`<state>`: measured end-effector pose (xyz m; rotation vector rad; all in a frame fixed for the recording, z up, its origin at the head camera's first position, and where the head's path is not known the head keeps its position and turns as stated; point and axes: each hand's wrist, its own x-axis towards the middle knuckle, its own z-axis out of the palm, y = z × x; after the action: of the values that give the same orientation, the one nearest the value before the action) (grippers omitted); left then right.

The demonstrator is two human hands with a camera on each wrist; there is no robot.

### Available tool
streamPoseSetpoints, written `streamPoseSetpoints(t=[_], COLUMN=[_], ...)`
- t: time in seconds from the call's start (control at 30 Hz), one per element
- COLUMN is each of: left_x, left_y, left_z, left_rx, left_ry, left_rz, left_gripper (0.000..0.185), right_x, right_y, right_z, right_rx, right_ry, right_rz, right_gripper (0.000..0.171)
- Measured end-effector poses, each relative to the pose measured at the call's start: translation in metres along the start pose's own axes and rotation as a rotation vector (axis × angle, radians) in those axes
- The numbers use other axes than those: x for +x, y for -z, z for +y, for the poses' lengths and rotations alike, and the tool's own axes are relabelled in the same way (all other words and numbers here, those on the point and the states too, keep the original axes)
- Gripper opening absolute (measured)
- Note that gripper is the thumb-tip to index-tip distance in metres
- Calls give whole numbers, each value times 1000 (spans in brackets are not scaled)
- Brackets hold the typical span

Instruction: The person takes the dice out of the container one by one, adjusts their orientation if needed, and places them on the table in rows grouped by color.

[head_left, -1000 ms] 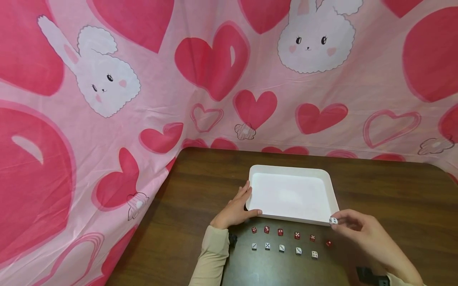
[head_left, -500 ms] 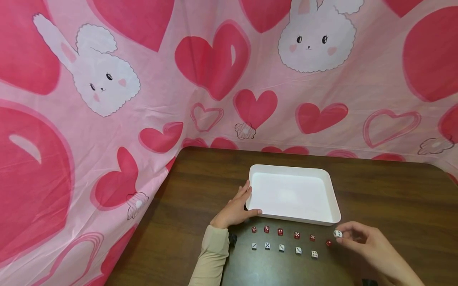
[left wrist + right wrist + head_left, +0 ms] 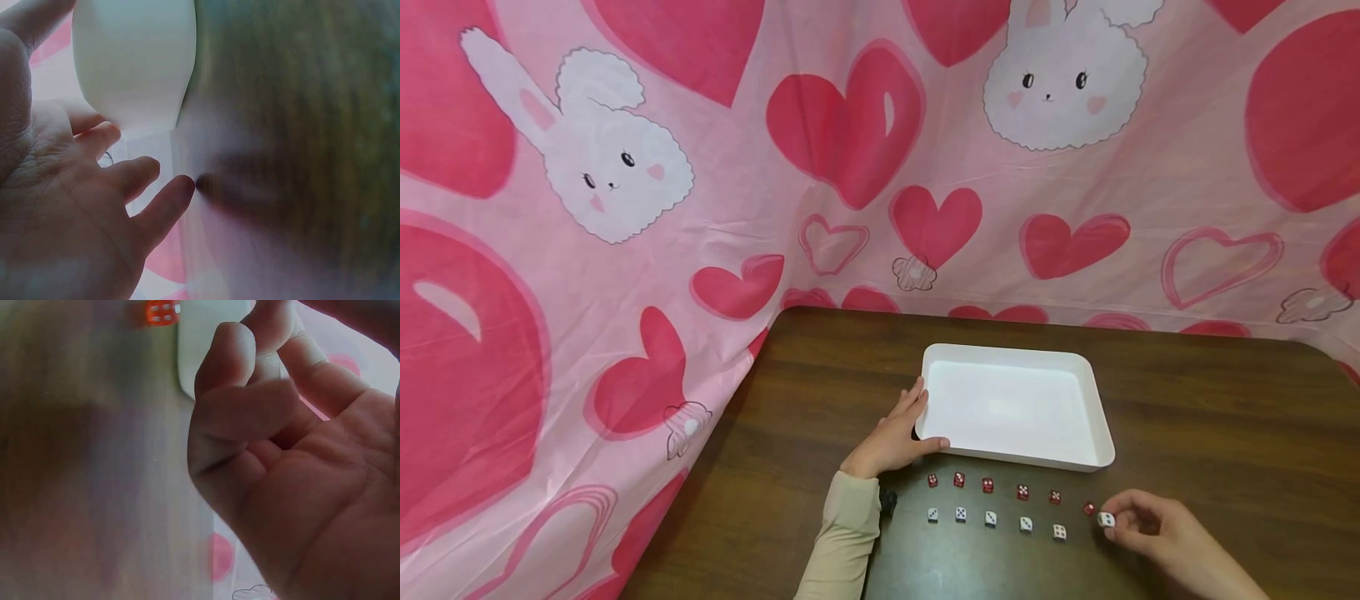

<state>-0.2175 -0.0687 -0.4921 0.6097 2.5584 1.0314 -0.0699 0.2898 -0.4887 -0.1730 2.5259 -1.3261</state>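
A white tray (image 3: 1015, 408) lies on the brown table (image 3: 1225, 417). My left hand (image 3: 904, 429) rests against its near left corner with straight fingers, the thumb along the front edge; the left wrist view shows this hand (image 3: 94, 206) spread under the tray (image 3: 134, 62). In front of the tray lie a row of several red dice (image 3: 987, 484) and a row of several white dice (image 3: 990, 518). My right hand (image 3: 1142, 529) pinches a white die (image 3: 1106, 519) low over the table at the right end of the white row. In the right wrist view, curled fingers (image 3: 250, 381) hide that die.
A pink cloth with hearts and rabbits (image 3: 625, 208) hangs behind and to the left of the table. A small black object (image 3: 888, 500) sits by my left wrist. One red die (image 3: 161, 311) shows at the top of the right wrist view.
My right hand has carried the white die from the tray's near right corner down toward me, to the right end of the white row. The left hand and tray have stayed put.
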Motion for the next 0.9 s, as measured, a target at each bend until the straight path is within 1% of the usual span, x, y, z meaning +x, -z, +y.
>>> streamPoseSetpoints(t=[0.1,0.17,0.3,0.4,0.57,0.7,0.8,0.9], left_x=[0,0,1,0,0,1,0,0], left_y=[0,0,0,-1,-1,0,0,0], left_z=[0,-1,-2,-2,-2,-1,-1,-1], left_rx=[1,2,3,1,-1,3,5,6], left_ry=[0,2,4,3,4,4,2,1], left_rz=[1,2,4,4,3,1,2,3], left_gripper=[92,92,92,92,92,92,92,92], right_x=[0,0,0,0,0,0,1,1], right_y=[0,-1,-4,-7,-10,-16,-20,-22], right_z=[2,2,3,5,8,10,12,13], right_rx=[7,21,13,-15,-45,-68,-82,-89], right_ry=[-45,-52,-14,27,40,103,145,148], right_rz=[-26,-39,-43,-31,-24,17,49,59], right_gripper=[25,25,21,16,13,8,8,8])
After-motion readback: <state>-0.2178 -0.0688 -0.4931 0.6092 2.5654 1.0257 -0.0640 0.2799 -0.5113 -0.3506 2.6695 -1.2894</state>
